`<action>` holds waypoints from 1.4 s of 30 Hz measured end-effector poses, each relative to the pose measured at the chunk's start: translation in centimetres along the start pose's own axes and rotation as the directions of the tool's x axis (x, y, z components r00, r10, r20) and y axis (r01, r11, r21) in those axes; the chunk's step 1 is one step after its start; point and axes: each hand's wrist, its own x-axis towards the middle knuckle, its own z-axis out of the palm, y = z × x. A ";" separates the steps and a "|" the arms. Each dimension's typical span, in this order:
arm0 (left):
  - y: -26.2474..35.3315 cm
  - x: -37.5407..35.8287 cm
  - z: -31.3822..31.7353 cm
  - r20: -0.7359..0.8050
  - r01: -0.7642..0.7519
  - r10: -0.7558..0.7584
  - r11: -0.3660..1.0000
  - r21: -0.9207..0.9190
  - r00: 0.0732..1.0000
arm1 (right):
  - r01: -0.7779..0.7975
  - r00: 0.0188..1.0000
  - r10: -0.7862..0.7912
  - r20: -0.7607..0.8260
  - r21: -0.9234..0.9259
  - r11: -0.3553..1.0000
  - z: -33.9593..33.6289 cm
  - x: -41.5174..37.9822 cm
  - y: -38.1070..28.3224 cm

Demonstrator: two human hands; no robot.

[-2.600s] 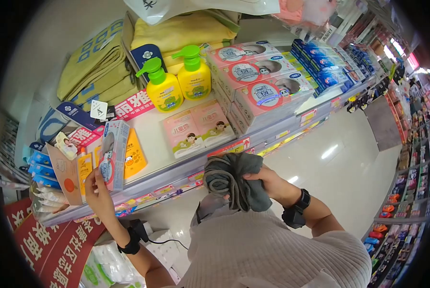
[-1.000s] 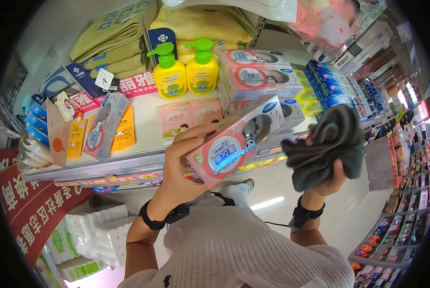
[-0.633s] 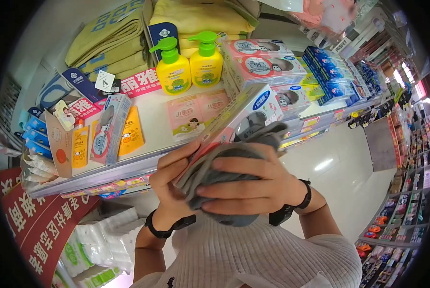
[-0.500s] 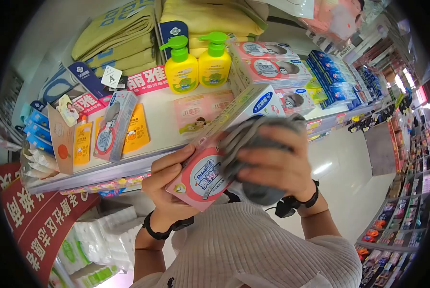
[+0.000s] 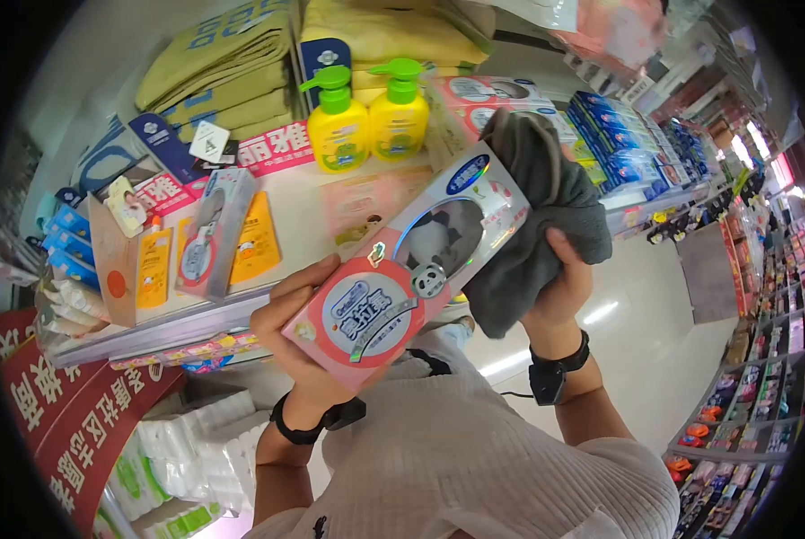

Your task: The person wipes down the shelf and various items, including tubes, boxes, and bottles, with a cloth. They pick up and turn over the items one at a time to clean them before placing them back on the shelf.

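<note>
My left hand is closed round the lower end of a pink and white box, which is tilted up to the right in front of the shelf. Its front, with an oval window and a panda picture, faces me. On the right, my right hand grips a crumpled dark grey cloth, with the thumb pressed on it. The cloth hangs beside and partly behind the box's upper end. It hides some of the fingers.
Two yellow pump bottles stand on the white shelf, near folded yellow towels. A similar box leans beside orange packets at left. Blue boxes are stacked at right. Store racks stand far right.
The box has turned so its windowed front shows. The grey cloth, bunched over the box before, has moved up and right with my right hand and is now more spread out.
</note>
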 end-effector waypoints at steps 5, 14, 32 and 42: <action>-0.6 -0.7 -0.4 -0.043 -0.075 0.072 0.996 -0.051 0.996 | -0.530 0.620 0.645 0.446 0.845 -0.075 1.3 2.8 -2.2; -2.3 -1.5 0.7 -0.031 -0.023 0.020 0.994 -0.105 0.999 | -0.703 0.700 0.455 0.550 0.642 0.305 1.4 -1.2 -1.4; -1.9 -0.7 -2.5 -0.103 0.094 -0.065 0.951 0.296 0.992 | -0.710 0.563 0.550 0.617 0.701 -0.060 1.8 -0.1 0.6; -3.6 -2.1 -4.8 -0.324 0.392 -0.269 0.822 0.414 0.907 | -0.595 0.796 0.267 0.544 0.784 0.178 -1.3 0.3 0.7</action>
